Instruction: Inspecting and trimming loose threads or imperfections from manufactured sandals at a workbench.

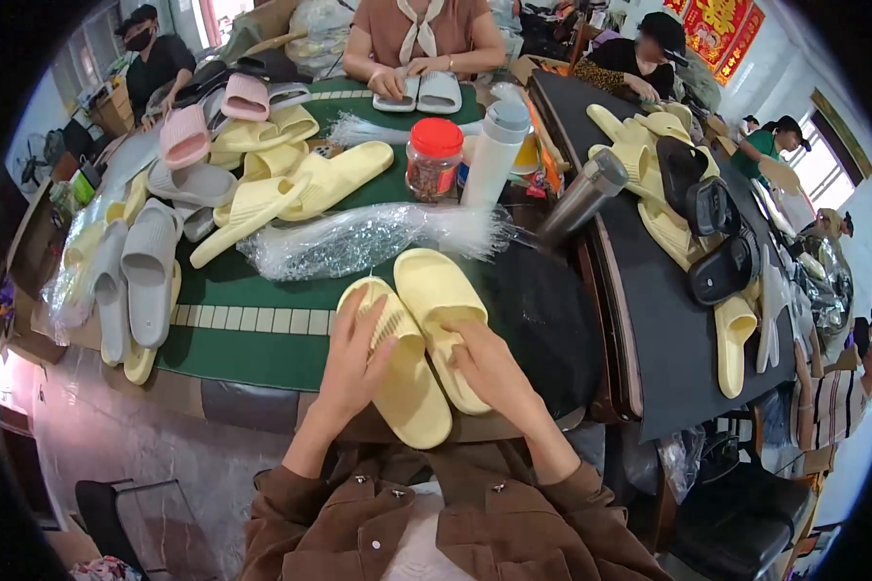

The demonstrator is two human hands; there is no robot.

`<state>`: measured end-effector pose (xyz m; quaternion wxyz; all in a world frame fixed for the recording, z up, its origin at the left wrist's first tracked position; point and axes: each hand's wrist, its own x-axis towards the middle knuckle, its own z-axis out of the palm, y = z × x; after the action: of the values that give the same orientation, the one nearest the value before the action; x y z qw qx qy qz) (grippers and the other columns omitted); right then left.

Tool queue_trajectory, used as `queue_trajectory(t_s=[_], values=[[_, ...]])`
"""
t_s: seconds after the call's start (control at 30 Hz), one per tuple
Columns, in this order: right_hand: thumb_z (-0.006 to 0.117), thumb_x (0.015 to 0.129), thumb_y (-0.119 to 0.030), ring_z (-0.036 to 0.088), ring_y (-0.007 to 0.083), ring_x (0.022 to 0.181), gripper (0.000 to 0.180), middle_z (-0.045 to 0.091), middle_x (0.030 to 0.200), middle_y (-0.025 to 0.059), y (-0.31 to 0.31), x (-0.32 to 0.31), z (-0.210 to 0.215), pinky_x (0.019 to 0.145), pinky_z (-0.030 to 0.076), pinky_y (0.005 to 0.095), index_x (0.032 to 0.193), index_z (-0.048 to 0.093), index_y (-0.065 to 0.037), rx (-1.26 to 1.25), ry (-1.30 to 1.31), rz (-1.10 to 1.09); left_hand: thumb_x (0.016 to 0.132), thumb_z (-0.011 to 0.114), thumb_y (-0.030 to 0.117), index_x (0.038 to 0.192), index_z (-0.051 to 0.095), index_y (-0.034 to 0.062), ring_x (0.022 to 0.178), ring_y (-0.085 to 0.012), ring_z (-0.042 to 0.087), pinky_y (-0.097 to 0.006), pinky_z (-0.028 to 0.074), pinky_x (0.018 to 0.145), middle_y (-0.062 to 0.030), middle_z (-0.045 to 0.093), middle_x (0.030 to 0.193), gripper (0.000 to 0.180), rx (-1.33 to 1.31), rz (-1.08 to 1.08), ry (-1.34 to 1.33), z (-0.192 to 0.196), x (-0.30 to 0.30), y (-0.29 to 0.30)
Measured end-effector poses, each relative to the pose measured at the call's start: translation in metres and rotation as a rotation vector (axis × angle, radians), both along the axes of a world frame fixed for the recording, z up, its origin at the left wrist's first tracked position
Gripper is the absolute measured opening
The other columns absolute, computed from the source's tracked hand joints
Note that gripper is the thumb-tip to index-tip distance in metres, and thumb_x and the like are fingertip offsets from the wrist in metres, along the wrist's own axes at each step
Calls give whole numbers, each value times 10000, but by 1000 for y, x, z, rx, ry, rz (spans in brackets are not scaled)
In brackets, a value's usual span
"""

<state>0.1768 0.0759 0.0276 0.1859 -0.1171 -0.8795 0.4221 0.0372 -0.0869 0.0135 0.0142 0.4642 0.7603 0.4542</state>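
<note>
A pair of pale yellow slippers lies side by side at the table's near edge, toes pointing away from me. My left hand (pixel 352 366) is laid over the ribbed strap of the left slipper (pixel 413 402), fingers bent across it and thumb at the strap's opening. On the right slipper (pixel 434 279), my right hand (pixel 494 366) grips near the strap's edge, with some fingertips hidden inside the foot opening. Just beyond the toes lies a bundle of clear plastic bags or strips (pixel 358 237).
Yellow, grey and pink slippers pile up at left, including a grey slipper (pixel 150 276). A red-lidded jar (pixel 434 160), a white bottle (pixel 495 155) and a steel flask (pixel 583 198) stand ahead. Across the table, a person handles grey slippers (pixel 440 92). A dark side table (pixel 639 320) holds more slippers.
</note>
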Motion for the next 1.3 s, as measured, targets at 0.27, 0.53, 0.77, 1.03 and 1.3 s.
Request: queue_trajectory(t_s=[0.27,0.53,0.77,1.03,1.3], values=[[441,939,-51,644,140,828,243,649,919,119,-14,-3,115,734,503,253,1132,564,32,-514,-21,439,964,417,305,1258,487,6,1265,-268,401,-395,309,1051,-164,435,1329,425,195,-400,-350,38,6,24],[358,1006,-189,530,56,642,300,571,740,6,19,-41,164,549,388,160,1125,552,6,-628,498,256,950,458,351,1068,580,-4,946,-269,550,-458,390,931,-176,560,934,393,574,-931,-821,67,4,-2],[413,979,-170,329,14,505,245,524,655,-11,35,-61,63,463,252,172,1140,538,-34,-837,464,-160,932,358,531,929,648,48,1164,-375,491,-548,139,1106,-162,589,1119,564,1193,-811,-1112,73,-15,-12],[494,885,-113,599,351,734,141,624,753,148,26,-108,-21,659,463,421,935,594,-28,-116,253,-243,907,526,214,1021,578,-19,922,-280,576,-353,429,870,-150,612,987,264,112,67,-151,24,-36,47],[536,818,-74,546,328,862,49,575,849,128,14,-103,-22,801,430,427,810,573,-44,128,359,-303,869,544,53,1003,602,-34,878,-273,600,-320,481,740,-153,597,1010,170,139,40,-206,-2,-24,61]])
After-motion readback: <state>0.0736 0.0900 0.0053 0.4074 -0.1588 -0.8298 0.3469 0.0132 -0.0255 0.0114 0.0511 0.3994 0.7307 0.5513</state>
